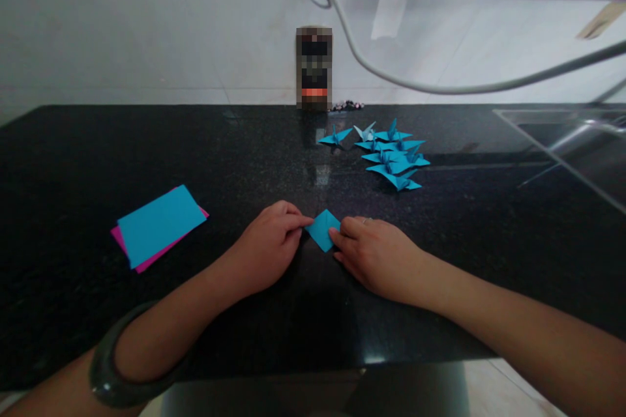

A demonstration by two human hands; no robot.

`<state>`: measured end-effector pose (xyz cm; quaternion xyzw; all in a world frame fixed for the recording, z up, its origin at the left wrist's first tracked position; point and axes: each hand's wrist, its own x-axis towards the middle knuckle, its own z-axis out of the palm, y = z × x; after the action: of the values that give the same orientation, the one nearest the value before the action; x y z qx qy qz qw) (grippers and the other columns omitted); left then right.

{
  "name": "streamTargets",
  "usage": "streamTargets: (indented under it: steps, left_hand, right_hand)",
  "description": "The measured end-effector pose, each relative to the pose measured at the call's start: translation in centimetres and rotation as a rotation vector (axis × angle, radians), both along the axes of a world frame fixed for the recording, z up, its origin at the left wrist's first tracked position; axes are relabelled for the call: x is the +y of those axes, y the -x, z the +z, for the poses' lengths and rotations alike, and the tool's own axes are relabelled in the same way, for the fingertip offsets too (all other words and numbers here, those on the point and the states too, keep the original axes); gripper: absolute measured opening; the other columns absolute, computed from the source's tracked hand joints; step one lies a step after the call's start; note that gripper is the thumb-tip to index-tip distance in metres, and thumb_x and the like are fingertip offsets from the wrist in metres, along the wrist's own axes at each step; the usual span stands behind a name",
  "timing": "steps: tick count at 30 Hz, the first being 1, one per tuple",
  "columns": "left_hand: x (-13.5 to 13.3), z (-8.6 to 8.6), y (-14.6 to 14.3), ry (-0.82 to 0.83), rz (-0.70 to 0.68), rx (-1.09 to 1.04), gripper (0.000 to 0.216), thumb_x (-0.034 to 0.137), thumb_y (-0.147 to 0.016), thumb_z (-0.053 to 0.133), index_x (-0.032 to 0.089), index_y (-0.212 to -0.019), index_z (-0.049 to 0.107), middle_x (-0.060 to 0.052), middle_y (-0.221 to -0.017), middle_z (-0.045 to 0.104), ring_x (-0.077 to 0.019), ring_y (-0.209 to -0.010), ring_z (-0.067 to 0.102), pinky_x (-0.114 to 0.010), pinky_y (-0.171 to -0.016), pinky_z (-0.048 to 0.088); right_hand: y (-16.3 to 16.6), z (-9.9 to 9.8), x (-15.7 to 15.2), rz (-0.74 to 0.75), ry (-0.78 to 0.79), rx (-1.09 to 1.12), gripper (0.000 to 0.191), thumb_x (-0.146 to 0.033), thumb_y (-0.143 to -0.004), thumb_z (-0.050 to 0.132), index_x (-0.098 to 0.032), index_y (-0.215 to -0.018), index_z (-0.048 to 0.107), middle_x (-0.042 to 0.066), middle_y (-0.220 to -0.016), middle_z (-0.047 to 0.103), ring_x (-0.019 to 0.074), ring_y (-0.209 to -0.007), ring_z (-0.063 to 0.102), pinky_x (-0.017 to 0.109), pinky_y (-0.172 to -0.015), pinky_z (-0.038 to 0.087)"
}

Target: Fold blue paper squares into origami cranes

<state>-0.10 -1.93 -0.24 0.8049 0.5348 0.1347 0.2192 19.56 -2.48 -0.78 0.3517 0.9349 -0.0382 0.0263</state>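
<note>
A small blue origami paper (323, 230), folded into a diamond, lies between my two hands on the dark countertop. My left hand (276, 234) pinches its left corner between thumb and fingers. On the opposite side, my right hand (369, 241) grips the right corner, its thumb on top of the paper. Beyond the hands, to the right, several folded blue paper cranes (396, 159) sit in a cluster. One pale crane (364, 133) is among them, and a single blue crane (335, 137) stands a little to the left.
At the left lies a stack of blue paper sheets (161, 225) with pink paper (141, 267) beneath. A blurred upright phone-like object (313, 68) leans on the wall, beside a beaded string (348, 105). A grey cable (440, 88) hangs above the black countertop (254, 163). A sink edge (562, 159) is at right.
</note>
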Motion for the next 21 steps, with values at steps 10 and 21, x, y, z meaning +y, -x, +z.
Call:
streamTargets:
  steps: [10, 21]
  left_hand:
    - [-0.2, -0.5, -0.9, 0.097, 0.119, -0.205, 0.038, 0.020, -0.079, 0.053, 0.017, -0.117, 0.057, -0.005, -0.103, 0.069, -0.0175, -0.088, 0.065, -0.033, -0.082, 0.050]
    - [0.2, -1.3, -1.6, 0.027, 0.198, -0.226, 0.017, 0.025, -0.072, 0.063, 0.017, -0.086, 0.066, -0.002, -0.083, 0.071, -0.0167, -0.074, 0.066, -0.029, -0.069, 0.052]
  right_hand:
    - [0.2, 0.4, 0.1, -0.010, 0.023, -0.017, 0.024, -0.026, -0.089, 0.042, -0.013, -0.101, 0.058, 0.009, -0.084, 0.056, 0.0204, -0.077, 0.055, 0.032, -0.067, 0.040]
    - [0.1, 0.5, 0.0, -0.018, 0.030, -0.012, 0.023, -0.026, -0.088, 0.044, -0.013, -0.100, 0.059, 0.009, -0.084, 0.057, 0.0205, -0.077, 0.055, 0.032, -0.067, 0.041]
